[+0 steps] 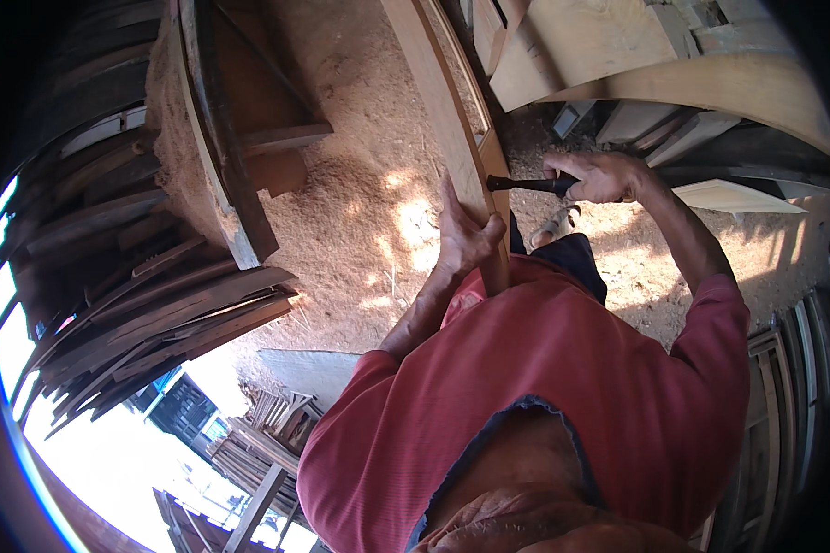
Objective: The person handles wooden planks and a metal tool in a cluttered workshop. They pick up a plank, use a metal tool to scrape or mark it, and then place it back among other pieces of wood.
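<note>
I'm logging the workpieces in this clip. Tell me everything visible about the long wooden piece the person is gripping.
The long wooden piece is a pale, smooth length of timber, gently curved in this view, running from the upper middle down toward the person's chest. The left hand grips its lower part. The right hand holds a dark-handled tool whose tip meets its right edge. Sawdust-covered ground lies behind it.

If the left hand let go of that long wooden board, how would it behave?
The board looks stiff: long, thick solid wood. It seems heavy enough that the left hand steadies it. Narrow and propped up, it would probably tip sideways while the right hand presses the tool.
</note>
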Motion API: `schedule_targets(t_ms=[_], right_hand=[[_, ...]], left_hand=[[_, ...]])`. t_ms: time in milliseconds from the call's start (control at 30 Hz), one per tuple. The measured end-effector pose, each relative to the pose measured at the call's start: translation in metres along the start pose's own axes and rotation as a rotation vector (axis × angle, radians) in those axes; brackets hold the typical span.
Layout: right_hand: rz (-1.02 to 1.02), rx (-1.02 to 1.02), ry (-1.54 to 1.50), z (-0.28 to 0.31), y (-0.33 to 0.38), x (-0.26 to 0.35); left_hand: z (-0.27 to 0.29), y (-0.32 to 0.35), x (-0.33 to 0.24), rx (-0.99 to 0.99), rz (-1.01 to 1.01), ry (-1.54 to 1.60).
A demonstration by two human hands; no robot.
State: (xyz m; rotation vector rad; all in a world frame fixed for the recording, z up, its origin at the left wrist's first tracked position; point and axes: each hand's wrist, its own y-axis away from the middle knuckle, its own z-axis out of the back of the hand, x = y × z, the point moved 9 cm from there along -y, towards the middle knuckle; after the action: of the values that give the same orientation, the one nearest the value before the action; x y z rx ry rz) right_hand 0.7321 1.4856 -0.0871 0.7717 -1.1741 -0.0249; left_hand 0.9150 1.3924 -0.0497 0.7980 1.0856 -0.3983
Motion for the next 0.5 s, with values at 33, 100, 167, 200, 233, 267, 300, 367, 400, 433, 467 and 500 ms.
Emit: schedule_targets(t_ms=[33, 100, 167, 200, 233, 267, 300, 367, 400, 433, 467, 500], right_hand=[[-0.031, 0.036, -0.003, 0.001, -0.001, 0.0], [-0.052, 0.012, 0.065, 0.001, -0.004, -0.002], [-0.04, -0.118, 0.21, -0.008, -0.012, -0.007], [-0.064, -0.028, 0.168, -0.018, -0.026, -0.016], [-0.075, -0.04, 0.16, -0.021, -0.028, -0.024], [-0.087, -0.054, 0.152, -0.025, -0.029, -0.031], [-0.098, -0.063, 0.14, -0.029, -0.028, -0.03], [-0.103, -0.095, 0.072, -0.033, -0.028, -0.027], [-0.075, -0.133, 0.056, -0.041, -0.031, -0.034], [-0.042, -0.168, 0.046, -0.045, -0.034, -0.037], [-0.053, -0.204, -0.023, -0.051, -0.034, -0.044], [-0.042, -0.241, -0.069, -0.058, -0.034, -0.047]], left_hand=[[-0.001, 0.0, 0.001, 0.004, 0.0, -0.009], [-0.002, 0.001, 0.002, 0.015, 0.002, -0.028], [-0.001, 0.0, 0.0, 0.002, -0.011, -0.018], [-0.001, -0.001, -0.001, -0.012, -0.016, -0.013], [-0.001, -0.001, -0.005, -0.007, -0.036, -0.018], [-0.002, -0.001, -0.009, 0.0, -0.057, -0.024], [-0.001, 0.0, -0.01, 0.006, -0.073, -0.031], [0.001, -0.001, -0.006, -0.005, -0.092, -0.062], [0.001, -0.001, -0.006, -0.011, -0.105, -0.075], [0.0, -0.003, -0.007, -0.005, -0.087, -0.066], [-0.001, -0.004, -0.01, 0.001, -0.069, -0.057], [-0.001, -0.002, -0.01, 0.012, -0.044, -0.053]])
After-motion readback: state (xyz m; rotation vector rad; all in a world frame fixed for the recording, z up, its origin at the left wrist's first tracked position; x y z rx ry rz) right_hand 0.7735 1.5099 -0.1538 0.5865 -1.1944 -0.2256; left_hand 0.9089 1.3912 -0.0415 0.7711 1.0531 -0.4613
